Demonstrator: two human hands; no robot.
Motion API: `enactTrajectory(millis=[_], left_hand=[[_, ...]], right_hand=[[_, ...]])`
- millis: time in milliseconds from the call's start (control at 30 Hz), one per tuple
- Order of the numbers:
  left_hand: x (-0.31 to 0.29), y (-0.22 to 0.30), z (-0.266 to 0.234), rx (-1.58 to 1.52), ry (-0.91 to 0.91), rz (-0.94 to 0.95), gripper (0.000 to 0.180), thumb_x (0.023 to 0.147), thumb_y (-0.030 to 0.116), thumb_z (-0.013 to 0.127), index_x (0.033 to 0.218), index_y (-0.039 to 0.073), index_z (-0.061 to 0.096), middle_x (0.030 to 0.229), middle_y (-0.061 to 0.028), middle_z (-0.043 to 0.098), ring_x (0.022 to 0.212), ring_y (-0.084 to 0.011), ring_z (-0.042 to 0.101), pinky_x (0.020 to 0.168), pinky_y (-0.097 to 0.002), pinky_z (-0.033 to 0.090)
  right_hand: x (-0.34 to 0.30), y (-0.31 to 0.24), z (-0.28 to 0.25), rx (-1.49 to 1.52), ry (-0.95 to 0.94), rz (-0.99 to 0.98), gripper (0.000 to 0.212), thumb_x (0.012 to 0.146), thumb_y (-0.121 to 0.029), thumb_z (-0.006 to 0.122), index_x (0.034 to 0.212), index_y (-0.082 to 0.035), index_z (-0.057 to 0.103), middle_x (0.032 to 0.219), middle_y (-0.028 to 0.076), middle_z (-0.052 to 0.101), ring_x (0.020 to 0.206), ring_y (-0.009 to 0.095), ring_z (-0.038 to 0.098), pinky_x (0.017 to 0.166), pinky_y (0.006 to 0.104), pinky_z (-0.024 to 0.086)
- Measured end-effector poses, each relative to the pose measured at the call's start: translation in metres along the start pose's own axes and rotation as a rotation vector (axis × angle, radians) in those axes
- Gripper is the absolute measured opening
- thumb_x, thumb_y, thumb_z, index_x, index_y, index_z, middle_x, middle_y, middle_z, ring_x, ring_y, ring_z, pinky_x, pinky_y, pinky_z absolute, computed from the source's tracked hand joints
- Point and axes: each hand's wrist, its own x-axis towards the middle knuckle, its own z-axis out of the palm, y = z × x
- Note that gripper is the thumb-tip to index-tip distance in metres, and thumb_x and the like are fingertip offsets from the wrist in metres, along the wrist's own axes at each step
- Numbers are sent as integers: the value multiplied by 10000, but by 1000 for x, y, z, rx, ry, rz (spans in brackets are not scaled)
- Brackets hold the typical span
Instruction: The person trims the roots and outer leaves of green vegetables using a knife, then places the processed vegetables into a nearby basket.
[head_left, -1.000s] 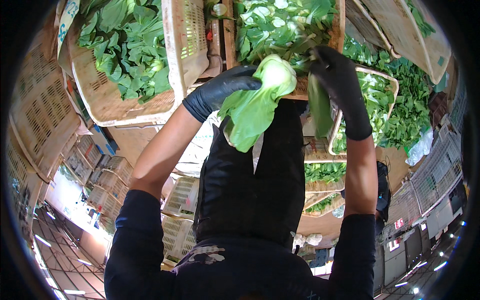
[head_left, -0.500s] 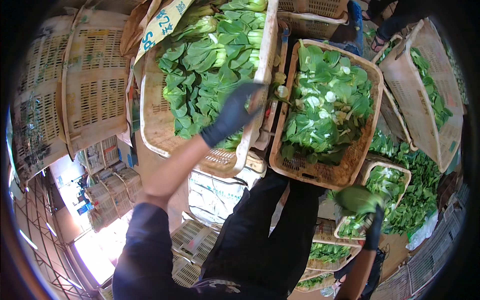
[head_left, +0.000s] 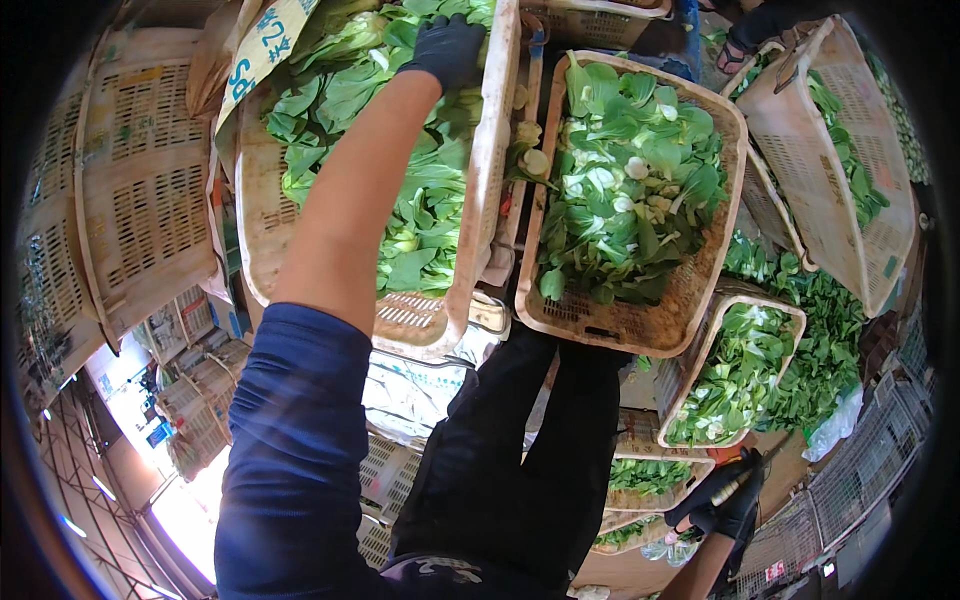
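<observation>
My left hand [head_left: 449,52], in a black glove, reaches over the far part of a large pale plastic crate [head_left: 482,190] on the left. Its fingers look spread and rest on the heads of bok choy [head_left: 425,235] inside. My right hand [head_left: 735,515], also gloved in black, is low at the right, away from the crates. Its fingers are closed around something narrow and pale yellowish, too small to name. In front of me a smaller brown-stained crate [head_left: 610,338] holds loose bok choy leaves and trimmed pieces [head_left: 635,190].
A tilted crate [head_left: 800,125] with greens stands at the far right. Below it are another crate of greens [head_left: 735,375] and a heap of leaves [head_left: 825,350]. Stacked crates [head_left: 135,170] rise at the left. A person's sandalled foot [head_left: 730,57] shows at the top right.
My left hand has moved farther away, from the crate's right rim onto the bok choy. My right hand has dropped lower, and the green bok choy at it no longer shows.
</observation>
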Motion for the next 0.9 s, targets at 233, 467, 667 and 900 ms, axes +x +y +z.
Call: enactTrajectory(millis=[233,467,667,900], left_hand=[[-91,-31,-70,-796,51,-180,709,591,120,785,1204,21,444,1168,-100,504,1088,-192,482,925,-312,402],[-230,11,-146,-1606,414,-406,760,711,479,659,1228,-12,396,1148,-131,507,1037,-232,515,911,-348,414],[-246,124,-123,-2338,-46,-396,618,777,302,634,1261,20,373,1191,-82,484,1075,-183,480,916,-322,395],[-258,207,-129,-1750,-459,-176,819,571,189,807,1241,3,373,1151,-109,496,1065,-179,477,927,-304,379]], right_hand=[[-24,6,112,-399,-345,-153,106,845,-123,523,812,-30,485,662,46,542,543,100,503,482,224,400],[-57,-7,210,-670,-651,-327,129,801,-65,564,717,-23,476,605,42,470,535,104,446,491,260,366],[-92,-63,257,-899,-703,-768,177,718,-81,651,688,-8,493,578,122,446,504,256,439,474,321,354],[-80,-109,278,-1055,-831,-1146,189,709,-210,648,657,-94,509,570,73,504,531,288,540,469,364,418]])
